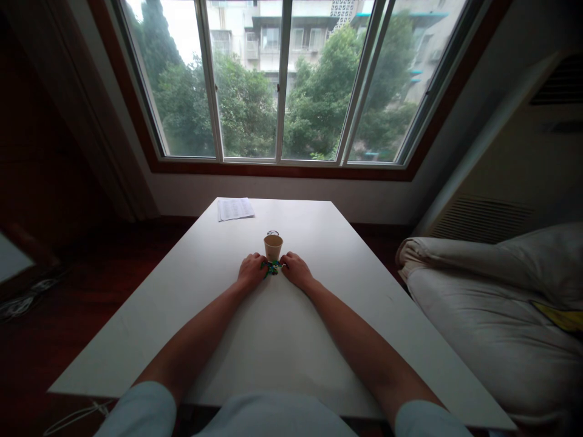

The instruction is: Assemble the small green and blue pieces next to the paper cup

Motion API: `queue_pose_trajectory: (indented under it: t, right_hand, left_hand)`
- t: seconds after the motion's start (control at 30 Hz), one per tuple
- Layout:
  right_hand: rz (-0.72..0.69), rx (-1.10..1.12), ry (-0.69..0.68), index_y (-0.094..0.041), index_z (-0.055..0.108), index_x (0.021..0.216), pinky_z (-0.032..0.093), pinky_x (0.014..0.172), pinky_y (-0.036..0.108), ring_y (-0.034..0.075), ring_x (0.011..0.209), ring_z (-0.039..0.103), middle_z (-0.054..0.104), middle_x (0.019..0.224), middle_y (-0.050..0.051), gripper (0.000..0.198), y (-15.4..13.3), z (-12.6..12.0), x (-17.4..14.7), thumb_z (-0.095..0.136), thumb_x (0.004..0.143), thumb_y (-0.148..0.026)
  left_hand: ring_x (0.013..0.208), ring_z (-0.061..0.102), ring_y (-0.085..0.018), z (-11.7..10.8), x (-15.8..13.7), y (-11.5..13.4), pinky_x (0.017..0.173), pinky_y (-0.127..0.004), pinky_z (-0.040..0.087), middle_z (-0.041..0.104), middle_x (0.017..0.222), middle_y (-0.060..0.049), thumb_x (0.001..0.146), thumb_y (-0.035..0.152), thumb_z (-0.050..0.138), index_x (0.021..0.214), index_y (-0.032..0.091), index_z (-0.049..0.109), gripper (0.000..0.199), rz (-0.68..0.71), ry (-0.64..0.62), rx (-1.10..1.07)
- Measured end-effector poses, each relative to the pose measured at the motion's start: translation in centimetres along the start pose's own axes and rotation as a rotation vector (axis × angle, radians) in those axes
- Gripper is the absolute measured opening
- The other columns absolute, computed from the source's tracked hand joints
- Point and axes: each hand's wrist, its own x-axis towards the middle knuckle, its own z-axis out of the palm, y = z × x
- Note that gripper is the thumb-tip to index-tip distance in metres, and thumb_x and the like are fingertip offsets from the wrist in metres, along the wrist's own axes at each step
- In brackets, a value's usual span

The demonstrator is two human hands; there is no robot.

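A brown paper cup point(273, 247) stands upright near the middle of the white table point(282, 340), its open top facing me. Right in front of it lies a small cluster of green, blue and dark pieces point(272, 267), too small to make out singly. From the left, my left hand point(251, 269) reaches the cluster, fingers curled in at its edge. My right hand point(296, 268) rests on the opposite side with its fingers bent and drawn together by the pieces. What either set of fingertips pinches is too small to tell.
Just behind the cup is a thin dark looped outline point(272, 232). Printed paper sheets point(235, 209) lie at the table's far left corner. A padded light-coloured seat point(483, 309) stands to the right, and a wide window point(282, 91) is beyond the table.
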Motion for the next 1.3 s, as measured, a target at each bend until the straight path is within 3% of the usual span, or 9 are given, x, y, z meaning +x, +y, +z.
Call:
queue_pose_trajectory:
  t: [1.3]
  right_hand:
    - [0.136, -0.061, 0.002, -0.023, 0.065, 0.106, 0.037, 0.082, 0.027, 0.019, 0.102, 0.054, 0.062, 0.106, 0.007, 0.016, -0.07, -0.09, -0.08, 0.052, 0.097, -0.025]
  left_hand:
    - [0.101, 0.058, -0.022, 0.79, 0.22, -0.71, 0.088, -0.033, 0.042, 0.067, 0.108, -0.007, 0.093, 0.031, 0.057, 0.106, 0.025, 0.074, 0.023, 0.021, 0.011, -0.025]
